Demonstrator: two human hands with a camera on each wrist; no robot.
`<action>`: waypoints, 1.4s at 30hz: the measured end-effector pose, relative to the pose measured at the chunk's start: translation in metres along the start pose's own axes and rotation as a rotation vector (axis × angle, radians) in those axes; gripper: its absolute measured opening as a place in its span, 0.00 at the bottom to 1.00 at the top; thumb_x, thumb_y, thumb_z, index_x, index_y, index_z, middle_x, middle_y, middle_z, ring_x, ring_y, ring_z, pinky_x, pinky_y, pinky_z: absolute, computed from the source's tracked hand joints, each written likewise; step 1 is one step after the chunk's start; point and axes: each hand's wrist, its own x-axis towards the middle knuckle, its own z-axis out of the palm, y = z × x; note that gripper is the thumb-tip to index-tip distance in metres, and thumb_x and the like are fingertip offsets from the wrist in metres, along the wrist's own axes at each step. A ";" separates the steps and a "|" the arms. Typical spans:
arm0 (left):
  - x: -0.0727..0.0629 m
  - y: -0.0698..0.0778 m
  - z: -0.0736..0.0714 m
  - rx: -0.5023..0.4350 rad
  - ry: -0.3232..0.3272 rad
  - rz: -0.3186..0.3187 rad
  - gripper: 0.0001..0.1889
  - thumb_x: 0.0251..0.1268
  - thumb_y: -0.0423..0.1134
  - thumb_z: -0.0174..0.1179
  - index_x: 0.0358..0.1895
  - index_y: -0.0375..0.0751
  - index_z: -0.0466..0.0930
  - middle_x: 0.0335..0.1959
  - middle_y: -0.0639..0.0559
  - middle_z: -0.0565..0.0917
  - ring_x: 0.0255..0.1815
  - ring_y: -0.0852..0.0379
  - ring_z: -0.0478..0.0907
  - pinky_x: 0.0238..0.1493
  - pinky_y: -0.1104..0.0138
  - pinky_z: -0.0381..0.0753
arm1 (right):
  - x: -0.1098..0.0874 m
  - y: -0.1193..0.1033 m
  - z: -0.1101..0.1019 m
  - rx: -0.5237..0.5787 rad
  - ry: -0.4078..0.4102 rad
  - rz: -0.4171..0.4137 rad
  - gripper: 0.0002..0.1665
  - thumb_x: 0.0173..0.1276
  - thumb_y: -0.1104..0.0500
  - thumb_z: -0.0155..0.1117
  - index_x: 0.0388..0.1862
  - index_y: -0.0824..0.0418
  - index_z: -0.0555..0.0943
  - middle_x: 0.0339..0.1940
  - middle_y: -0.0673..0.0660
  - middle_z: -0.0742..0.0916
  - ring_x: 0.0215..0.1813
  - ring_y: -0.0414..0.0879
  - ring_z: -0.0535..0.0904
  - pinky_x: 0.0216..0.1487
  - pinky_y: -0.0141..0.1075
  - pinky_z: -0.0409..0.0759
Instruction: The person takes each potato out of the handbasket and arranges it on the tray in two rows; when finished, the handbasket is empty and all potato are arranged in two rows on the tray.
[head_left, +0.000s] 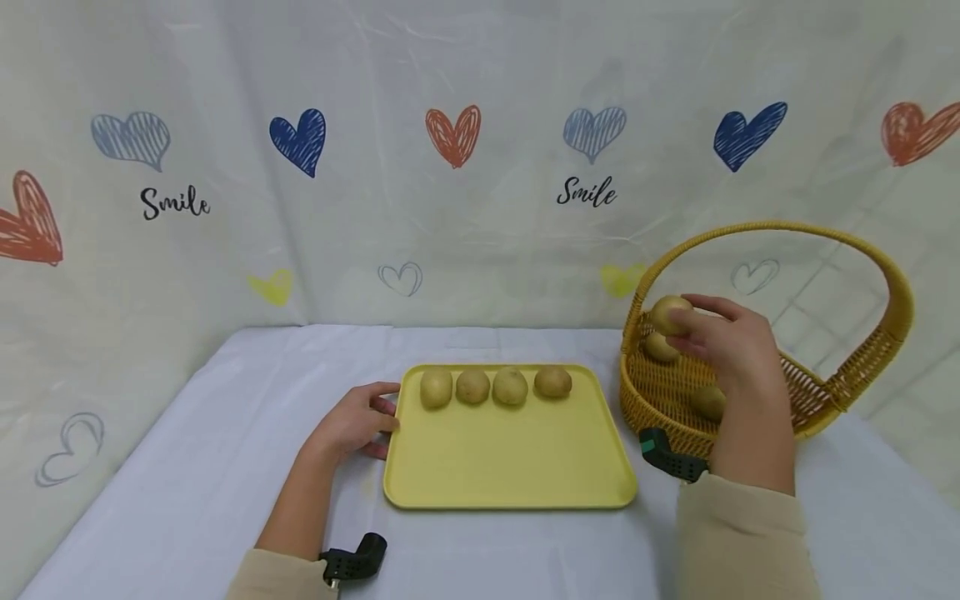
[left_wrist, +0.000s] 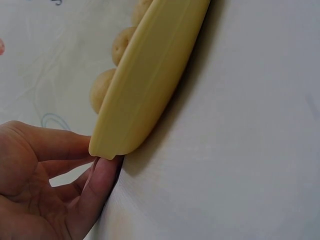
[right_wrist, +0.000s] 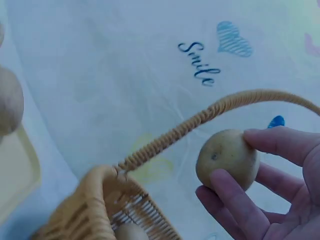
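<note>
My right hand [head_left: 731, 337] pinches a potato [right_wrist: 227, 159] between thumb and fingers, raised over the left side of a wicker basket [head_left: 660, 412]. Two more potatoes lie inside, one potato [head_left: 662, 347] just below the held one and another potato [head_left: 707, 402] partly behind my wrist. At the left side of a yellow tray [head_left: 510, 458], my left hand [head_left: 358, 423] grips the rim, its fingertips above and under the edge in the left wrist view. Several potatoes [head_left: 510, 387] sit in a row along the tray's far side.
The basket's tall arched handle [head_left: 780, 227] rises beside and behind my right hand. A white cloth [head_left: 480, 554] covers the table. Behind it hangs a pale sheet [head_left: 495, 250] printed with hearts and "Smile".
</note>
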 end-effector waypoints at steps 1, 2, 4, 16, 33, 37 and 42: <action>0.000 0.000 0.000 -0.007 0.004 -0.005 0.35 0.65 0.24 0.60 0.76 0.40 0.67 0.51 0.42 0.74 0.40 0.51 0.77 0.31 0.60 0.90 | -0.003 0.001 0.002 0.062 0.012 0.006 0.46 0.67 0.44 0.74 0.81 0.48 0.66 0.58 0.49 0.84 0.37 0.31 0.87 0.67 0.37 0.80; 0.000 -0.001 0.000 -0.007 0.003 -0.003 0.34 0.66 0.24 0.60 0.76 0.40 0.66 0.51 0.42 0.74 0.40 0.51 0.77 0.31 0.60 0.90 | -0.005 0.002 0.004 0.123 0.017 0.003 0.45 0.66 0.47 0.76 0.79 0.49 0.68 0.49 0.44 0.86 0.37 0.33 0.88 0.59 0.33 0.84; 0.000 -0.002 0.000 -0.009 0.000 -0.001 0.34 0.66 0.24 0.60 0.77 0.39 0.66 0.51 0.41 0.74 0.40 0.51 0.77 0.31 0.60 0.90 | -0.010 0.002 0.008 0.219 0.028 -0.016 0.42 0.64 0.52 0.78 0.75 0.52 0.71 0.37 0.39 0.87 0.36 0.35 0.88 0.45 0.28 0.87; -0.004 -0.002 -0.004 -0.010 -0.001 -0.003 0.34 0.66 0.25 0.60 0.77 0.39 0.66 0.51 0.41 0.73 0.42 0.51 0.76 0.32 0.60 0.90 | -0.029 -0.007 0.025 0.567 -0.066 -0.075 0.25 0.61 0.58 0.80 0.57 0.49 0.84 0.51 0.49 0.82 0.42 0.41 0.88 0.44 0.31 0.89; -0.009 0.002 -0.007 -0.008 0.000 0.009 0.35 0.67 0.25 0.60 0.78 0.39 0.64 0.53 0.40 0.73 0.42 0.50 0.76 0.32 0.60 0.90 | -0.044 -0.026 0.083 0.492 -0.240 -0.201 0.32 0.68 0.59 0.74 0.69 0.59 0.74 0.50 0.50 0.85 0.43 0.41 0.89 0.50 0.32 0.88; -0.007 0.002 -0.007 -0.005 -0.010 0.015 0.36 0.66 0.25 0.60 0.78 0.38 0.64 0.53 0.40 0.73 0.42 0.51 0.76 0.32 0.60 0.90 | -0.045 -0.025 0.095 0.452 -0.301 -0.192 0.31 0.70 0.59 0.72 0.69 0.60 0.73 0.49 0.50 0.86 0.43 0.42 0.89 0.51 0.33 0.88; -0.005 0.000 -0.005 -0.002 -0.021 0.017 0.36 0.67 0.25 0.61 0.78 0.38 0.63 0.52 0.41 0.74 0.41 0.51 0.77 0.31 0.60 0.90 | -0.041 -0.021 0.107 0.419 -0.375 -0.178 0.28 0.72 0.61 0.69 0.69 0.60 0.74 0.48 0.50 0.87 0.44 0.43 0.88 0.53 0.34 0.88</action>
